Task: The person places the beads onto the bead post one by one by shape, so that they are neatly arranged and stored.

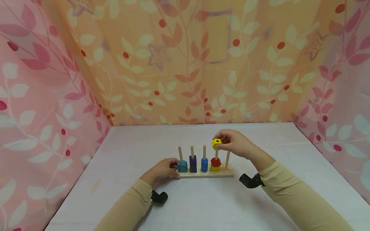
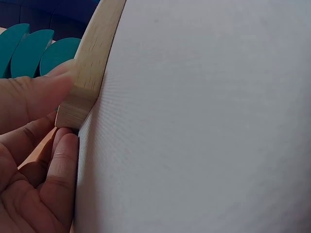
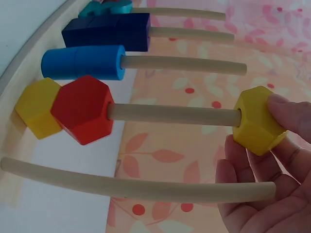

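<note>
Yellow block (image 1: 216,143) with a hole sits right at the tip of the 4th peg (image 3: 172,114), pinched in the right hand (image 1: 235,142) so hole and peg line up. A red block (image 1: 215,162) and another yellow one (image 3: 36,108) wait lower on that peg. The left hand (image 1: 164,168) holds the end of the wooden base (image 1: 206,174), fingers curled round it, likely to keep it from sliding on the white table (image 1: 202,205).

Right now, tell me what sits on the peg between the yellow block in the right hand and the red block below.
Nothing: between the yellow hexagon block pinched by the right hand and the red hexagon block, only bare peg shows, clearest in the right wrist view.
</note>
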Demonstrator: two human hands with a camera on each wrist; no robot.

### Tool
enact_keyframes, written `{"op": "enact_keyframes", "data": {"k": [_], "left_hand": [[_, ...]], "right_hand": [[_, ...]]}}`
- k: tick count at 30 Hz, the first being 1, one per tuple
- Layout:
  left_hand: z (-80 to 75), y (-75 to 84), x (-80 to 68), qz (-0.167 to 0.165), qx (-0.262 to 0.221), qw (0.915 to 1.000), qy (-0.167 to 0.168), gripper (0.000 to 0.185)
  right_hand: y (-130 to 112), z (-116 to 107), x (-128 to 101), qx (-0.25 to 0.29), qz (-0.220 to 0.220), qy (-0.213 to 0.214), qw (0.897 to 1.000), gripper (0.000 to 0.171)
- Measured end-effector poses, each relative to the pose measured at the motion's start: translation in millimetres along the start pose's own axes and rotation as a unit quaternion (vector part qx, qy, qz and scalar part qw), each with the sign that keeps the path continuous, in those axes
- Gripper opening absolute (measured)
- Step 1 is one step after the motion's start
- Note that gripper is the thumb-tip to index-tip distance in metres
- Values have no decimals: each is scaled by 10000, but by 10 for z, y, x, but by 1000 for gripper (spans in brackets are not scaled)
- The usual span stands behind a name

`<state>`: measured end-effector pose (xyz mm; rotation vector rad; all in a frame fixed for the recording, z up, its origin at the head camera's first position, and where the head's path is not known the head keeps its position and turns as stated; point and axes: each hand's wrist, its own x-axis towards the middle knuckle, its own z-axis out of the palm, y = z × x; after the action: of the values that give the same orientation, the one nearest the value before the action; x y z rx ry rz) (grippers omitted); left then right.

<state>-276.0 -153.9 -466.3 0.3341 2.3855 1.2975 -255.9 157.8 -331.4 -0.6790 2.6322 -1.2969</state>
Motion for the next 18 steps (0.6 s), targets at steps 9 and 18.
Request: {"op": "enact_keyframes", "data": {"k": [9, 18], "left_hand": [[-5, 11, -35, -47, 82, 9999, 36, 40], [9, -25, 14, 48, 75, 9999, -59, 36]], "right_hand": [[179, 136, 5, 245, 389, 53, 9989, 22], [455, 233, -48, 529, 743, 188, 9957, 27]]}}
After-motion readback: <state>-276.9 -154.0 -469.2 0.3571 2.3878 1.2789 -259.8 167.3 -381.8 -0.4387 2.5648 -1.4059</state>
